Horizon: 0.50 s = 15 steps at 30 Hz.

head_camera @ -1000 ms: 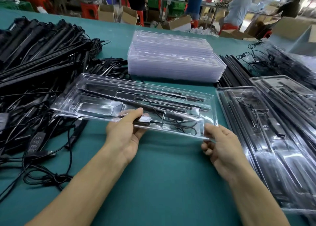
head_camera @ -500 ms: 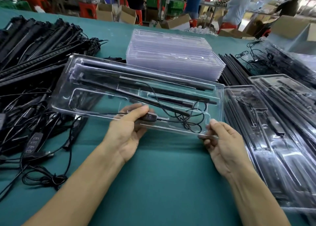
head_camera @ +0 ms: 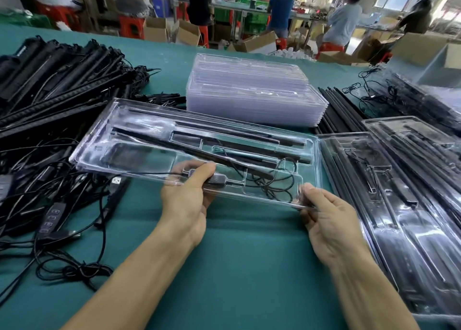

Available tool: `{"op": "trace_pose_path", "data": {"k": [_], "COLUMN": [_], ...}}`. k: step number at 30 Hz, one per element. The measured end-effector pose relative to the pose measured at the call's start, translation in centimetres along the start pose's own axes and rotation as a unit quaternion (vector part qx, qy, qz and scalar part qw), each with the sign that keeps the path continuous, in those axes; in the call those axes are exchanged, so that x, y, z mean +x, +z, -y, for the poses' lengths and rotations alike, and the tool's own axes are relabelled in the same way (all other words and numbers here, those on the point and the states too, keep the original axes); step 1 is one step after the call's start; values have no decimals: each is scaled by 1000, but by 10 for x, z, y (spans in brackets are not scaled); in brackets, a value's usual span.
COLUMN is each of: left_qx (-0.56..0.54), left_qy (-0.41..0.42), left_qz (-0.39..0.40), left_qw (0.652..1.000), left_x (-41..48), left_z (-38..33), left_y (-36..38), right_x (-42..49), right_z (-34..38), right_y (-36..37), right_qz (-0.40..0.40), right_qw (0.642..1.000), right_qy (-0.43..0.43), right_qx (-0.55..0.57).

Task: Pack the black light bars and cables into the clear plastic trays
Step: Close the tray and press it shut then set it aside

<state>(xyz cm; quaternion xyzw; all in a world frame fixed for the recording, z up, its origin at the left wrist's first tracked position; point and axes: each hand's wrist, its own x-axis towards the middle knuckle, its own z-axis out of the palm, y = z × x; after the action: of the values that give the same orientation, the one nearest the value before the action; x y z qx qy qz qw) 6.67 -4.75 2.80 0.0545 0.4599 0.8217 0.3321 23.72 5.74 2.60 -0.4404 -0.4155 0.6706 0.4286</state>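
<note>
A clear plastic tray [head_camera: 139,120] is held tilted above the green table, its far edge raised. Black light bars [head_camera: 224,140] lie in its long slots and a coiled black cable [head_camera: 279,180] sits in its near right compartment. My left hand [head_camera: 185,200] grips the tray's near edge, thumb on top beside the cable's inline controller [head_camera: 217,180]. My right hand [head_camera: 326,217] pinches the near right corner of the tray.
A stack of empty clear trays [head_camera: 254,92] stands behind. Loose black bars and tangled cables [head_camera: 50,120] pile at the left. Filled trays [head_camera: 399,205] lie at the right, with thin black rods [head_camera: 341,110] behind them. People work at benches in the background.
The tray's far edge has tipped up and the tray has shifted slightly right. Both hands kept their grip on its near edge.
</note>
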Motion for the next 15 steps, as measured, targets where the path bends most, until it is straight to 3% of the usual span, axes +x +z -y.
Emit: {"op": "trace_pose_path", "data": {"k": [10, 15], "left_qx": [22, 5], "left_qy": [23, 6], "left_qz": [39, -22], "left_qw": [999, 1000], "left_x": [-3, 1], "left_z": [1, 0], "left_y": [-1, 0], "right_x": [6, 4], "right_z": [-2, -4], "right_y": [1, 2], "right_qz": [2, -3], "right_qw": [1000, 1000], "right_qy": [-3, -18], "right_qx": [12, -4]}}
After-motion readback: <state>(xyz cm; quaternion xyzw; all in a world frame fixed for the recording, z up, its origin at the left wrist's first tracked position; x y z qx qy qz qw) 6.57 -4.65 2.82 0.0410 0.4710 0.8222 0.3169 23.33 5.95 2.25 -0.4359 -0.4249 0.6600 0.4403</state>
